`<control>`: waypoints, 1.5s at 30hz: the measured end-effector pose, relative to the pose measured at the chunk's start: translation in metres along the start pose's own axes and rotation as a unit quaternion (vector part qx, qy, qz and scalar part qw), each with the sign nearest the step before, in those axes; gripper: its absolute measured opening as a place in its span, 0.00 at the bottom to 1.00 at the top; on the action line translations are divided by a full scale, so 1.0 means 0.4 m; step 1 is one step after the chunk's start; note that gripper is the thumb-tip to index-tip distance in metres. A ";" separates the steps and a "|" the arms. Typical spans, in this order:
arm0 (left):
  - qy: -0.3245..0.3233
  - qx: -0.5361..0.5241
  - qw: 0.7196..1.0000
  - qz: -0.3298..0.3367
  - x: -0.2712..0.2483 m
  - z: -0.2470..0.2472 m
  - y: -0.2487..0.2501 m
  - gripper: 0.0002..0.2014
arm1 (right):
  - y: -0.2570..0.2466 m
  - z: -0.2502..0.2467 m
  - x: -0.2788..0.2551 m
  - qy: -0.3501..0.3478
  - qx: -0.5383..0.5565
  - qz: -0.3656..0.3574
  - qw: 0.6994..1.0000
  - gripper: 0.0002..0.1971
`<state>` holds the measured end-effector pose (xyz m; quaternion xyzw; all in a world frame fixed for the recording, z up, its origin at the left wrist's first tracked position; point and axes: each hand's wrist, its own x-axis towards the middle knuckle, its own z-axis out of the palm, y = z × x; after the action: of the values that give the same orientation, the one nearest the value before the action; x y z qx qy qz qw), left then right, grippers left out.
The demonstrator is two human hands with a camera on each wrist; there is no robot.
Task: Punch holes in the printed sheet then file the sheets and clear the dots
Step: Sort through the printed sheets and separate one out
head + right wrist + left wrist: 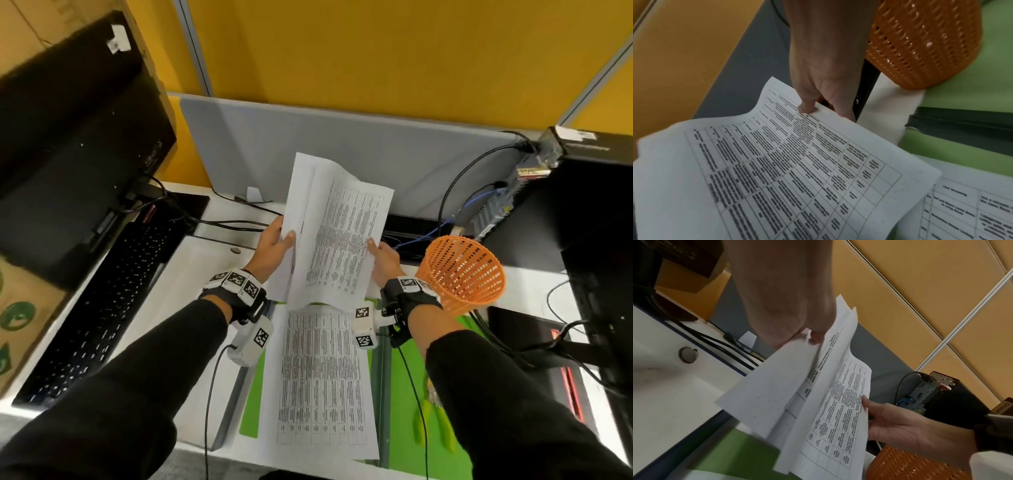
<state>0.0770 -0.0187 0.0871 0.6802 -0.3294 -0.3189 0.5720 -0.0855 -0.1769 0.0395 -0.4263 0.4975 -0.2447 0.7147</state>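
While the person is standing at the white desk [191, 274], both hands are holding a small stack of printed sheets [337, 233] lifted above the desk surface. The left hand [274, 245] is pinching the left edge of the stack, thumb on the printed face; the right hand [383, 255] is pinching the right edge, thumb on top and fingers underneath. The sheets are bending between the two hands and fanning apart near the left hand. Their printed tables are too blurred to read. One readable label is showing: "Lenovo" on the black computer case [953, 404] in the left wrist view. Another printed sheet [322, 380] is lying flat on an open green folder [404, 394], directly below the held stack and between the forearms. An orange mesh basket [462, 270] is sitting just beside the right wrist. A black keyboard [99, 315] and a monitor [75, 144] are sitting to the left, well apart from the sheets.
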 end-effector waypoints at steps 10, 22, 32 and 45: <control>-0.060 -0.051 0.992 -0.097 0.024 0.036 0.026 0.20 | 0.017 0.009 0.003 -0.092 0.036 0.048 0.994 0.29; -0.055 -0.124 0.972 -0.191 0.026 0.056 0.068 0.13 | 0.039 -0.024 0.034 -0.159 0.095 0.036 0.982 0.23; -0.100 0.168 0.948 -0.251 -0.083 0.005 0.091 0.27 | 0.015 -0.018 0.016 -0.202 0.080 0.044 0.975 0.24; -0.016 -0.093 0.958 -0.272 0.019 -0.021 -0.006 0.16 | 0.017 -0.047 0.019 -0.169 0.058 0.034 0.983 0.27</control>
<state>0.0884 -0.0198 0.0855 0.6825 -0.1103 -0.5025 0.5192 -0.1003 -0.1859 0.0272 -0.4024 0.3684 -0.1730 0.8200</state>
